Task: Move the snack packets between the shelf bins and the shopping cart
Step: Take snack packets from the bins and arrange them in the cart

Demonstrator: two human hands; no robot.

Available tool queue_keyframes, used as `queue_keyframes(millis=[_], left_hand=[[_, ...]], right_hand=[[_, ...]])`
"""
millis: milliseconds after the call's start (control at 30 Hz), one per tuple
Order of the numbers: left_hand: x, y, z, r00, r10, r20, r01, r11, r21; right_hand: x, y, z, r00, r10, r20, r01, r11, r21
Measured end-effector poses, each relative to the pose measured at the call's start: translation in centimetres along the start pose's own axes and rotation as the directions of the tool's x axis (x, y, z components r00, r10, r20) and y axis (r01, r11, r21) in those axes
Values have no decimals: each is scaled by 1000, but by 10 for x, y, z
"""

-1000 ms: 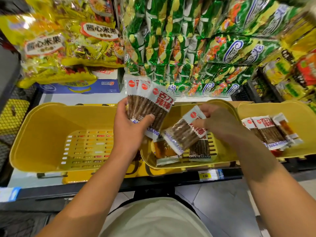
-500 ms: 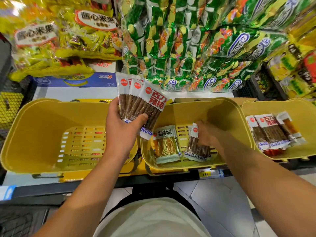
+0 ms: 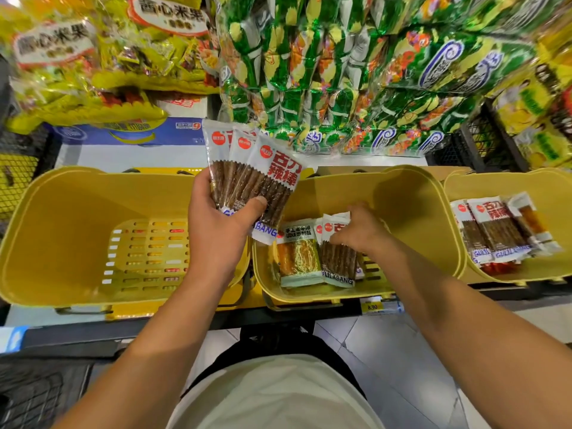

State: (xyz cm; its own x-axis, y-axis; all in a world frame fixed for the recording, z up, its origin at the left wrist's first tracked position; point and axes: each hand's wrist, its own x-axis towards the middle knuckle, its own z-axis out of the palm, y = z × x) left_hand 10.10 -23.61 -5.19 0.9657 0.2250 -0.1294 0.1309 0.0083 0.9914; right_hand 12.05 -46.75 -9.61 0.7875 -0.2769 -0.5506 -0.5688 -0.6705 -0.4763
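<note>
My left hand grips a fan of three brown stick-snack packets with white tops, held above the gap between the left bin and the middle bin. My right hand reaches down into the middle yellow bin and pinches the top of another brown stick packet lying there. An orange snack packet lies flat beside it on the bin floor. The left yellow bin holds nothing.
The right yellow bin holds several more stick packets. Big yellow snack bags and green bags hang above the bins. A price tag sits on the shelf edge. Dark cart mesh shows at bottom left.
My right hand went down from holding a packet in the air into the middle bin, where it now pinches a packet on the floor. My left hand kept its three packets.
</note>
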Motion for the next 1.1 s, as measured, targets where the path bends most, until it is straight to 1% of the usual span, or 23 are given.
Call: queue_keyframes(millis=[33,100,167,233,267,300,333,400,433,500,600,667,767,933,1033,1067,1100], left_hand=[[0,0,0,1000,0,-4,0,1000,-6],[1,-1,0,1000,-4,-5,4,1000,-12],[1,-2,1,1000,-7,0,7,1000,-16],[2,-3,2,1000,-10,-1,10,1000,-19],[2,-3,2,1000,-12,0,12,1000,-21],[3,-4,2,1000,-15,0,15,1000,-26],[3,-3,2,1000,-17,3,18,999,-33],[4,-4,1,1000,-23,10,24,999,-44],[4,-4,1,1000,-27,14,28,998,-48],[4,-4,1,999,-28,20,29,998,-60],[5,-3,1,999,-29,37,32,997,-74],[5,-3,1,998,-30,46,34,996,-81],[6,-4,1,999,-24,47,28,996,-85],[7,-5,0,999,-18,36,21,996,-83],[8,-5,0,999,-12,42,15,996,-83],[8,-4,0,999,-11,40,14,997,-82],[7,-4,0,999,-10,36,13,997,-81]], right_hand=[[0,5,1,997,71,-18,-69,992,110],[2,13,3,974,226,-24,-205,919,337],[5,18,4,954,299,-17,-257,848,464],[2,14,5,946,322,27,-286,794,536],[0,11,6,945,315,93,-313,780,542],[-2,11,9,939,303,163,-343,791,506],[-3,11,12,936,287,203,-350,825,445],[-2,12,18,947,262,186,-312,887,340],[-1,12,20,951,257,173,-300,901,314],[-1,10,18,948,247,199,-302,896,325],[-2,9,8,924,248,291,-354,843,405],[-4,6,8,917,227,329,-359,831,425],[-5,3,17,930,171,326,-301,863,406],[-9,-14,25,941,98,325,-235,878,416],[-10,-24,38,930,94,356,-242,885,399],[-10,-26,43,935,95,343,-225,904,364],[-9,-27,47,946,83,313,-178,941,287]])
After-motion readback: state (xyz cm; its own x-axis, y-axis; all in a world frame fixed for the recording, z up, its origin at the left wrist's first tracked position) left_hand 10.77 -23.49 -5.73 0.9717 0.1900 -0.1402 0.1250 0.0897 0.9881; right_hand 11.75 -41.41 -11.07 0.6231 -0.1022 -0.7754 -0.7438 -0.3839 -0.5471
